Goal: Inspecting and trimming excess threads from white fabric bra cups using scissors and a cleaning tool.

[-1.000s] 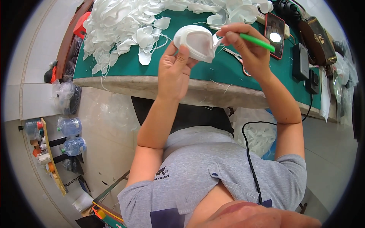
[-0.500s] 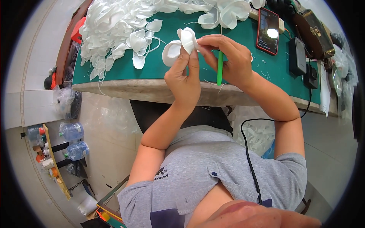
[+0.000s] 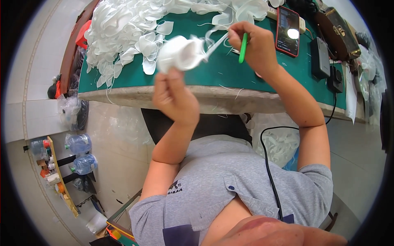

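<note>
A: What do you have in the left hand (image 3: 176, 96)?
B: From my remote feed: white cup-shaped piece (image 3: 174, 53), pinched at its lower edge between thumb and fingers. Held up above the near part of the green tabletop (image 3: 197, 80), open side facing right. Outline smeared by motion; I can't read the finer edges.

A: And the right hand (image 3: 256, 47)?
B: Closed, a little farther right. I see a slim green handle (image 3: 243, 48) in its grip, slanting down below the fingers; the tool's working end I can't make out. Thumb and fingertips also seem to pinch a thin white strip (image 3: 216, 46), which runs left toward the cup-shaped piece. Whether the two are joined, I can't tell; blur there.

A: Surroundings?
B: I log a large heap of white pieces (image 3: 119, 33) at the back left of the table, thin and curved, a few spilling toward the middle. Back right: phone in a red case (image 3: 288, 30), screen lit. Right of that, a dark brown case (image 3: 337, 33) with a metal clasp, and a black box (image 3: 320, 57) just beside it.

A: Below the table?
B: Clear bag of white scraps (image 3: 279, 145); black cable (image 3: 266, 160) passing in front.
</note>
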Demonstrator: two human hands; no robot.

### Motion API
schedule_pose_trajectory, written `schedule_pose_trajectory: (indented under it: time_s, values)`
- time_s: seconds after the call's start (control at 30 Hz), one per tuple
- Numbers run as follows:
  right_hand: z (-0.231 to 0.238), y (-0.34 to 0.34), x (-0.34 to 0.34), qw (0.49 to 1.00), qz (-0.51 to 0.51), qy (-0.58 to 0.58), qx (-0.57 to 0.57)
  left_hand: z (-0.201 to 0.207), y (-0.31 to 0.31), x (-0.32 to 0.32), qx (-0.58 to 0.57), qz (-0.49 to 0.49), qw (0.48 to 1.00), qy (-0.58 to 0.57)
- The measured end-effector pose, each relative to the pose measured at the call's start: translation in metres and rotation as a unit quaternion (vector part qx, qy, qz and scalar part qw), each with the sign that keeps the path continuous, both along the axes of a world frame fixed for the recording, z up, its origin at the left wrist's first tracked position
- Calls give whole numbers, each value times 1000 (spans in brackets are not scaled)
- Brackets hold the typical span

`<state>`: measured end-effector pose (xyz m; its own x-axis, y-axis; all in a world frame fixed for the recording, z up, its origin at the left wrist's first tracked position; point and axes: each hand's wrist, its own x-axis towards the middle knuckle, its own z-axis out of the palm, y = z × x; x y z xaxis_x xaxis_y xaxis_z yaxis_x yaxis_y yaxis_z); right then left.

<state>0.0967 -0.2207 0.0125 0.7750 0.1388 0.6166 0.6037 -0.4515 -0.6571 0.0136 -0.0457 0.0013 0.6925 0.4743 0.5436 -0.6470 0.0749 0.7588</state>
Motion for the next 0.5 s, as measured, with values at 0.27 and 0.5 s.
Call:
schedule_pose_trajectory:
  time_s: [0.27, 0.5]
  values:
    - [-6, -11, 12, 991, -13, 109, -82, 39, 140, -24, -213, -267, 917, -207]
    - [-1, -9, 13, 989, 62, 109, -85, 48, 172, -56, -231, -182, 947, -131]
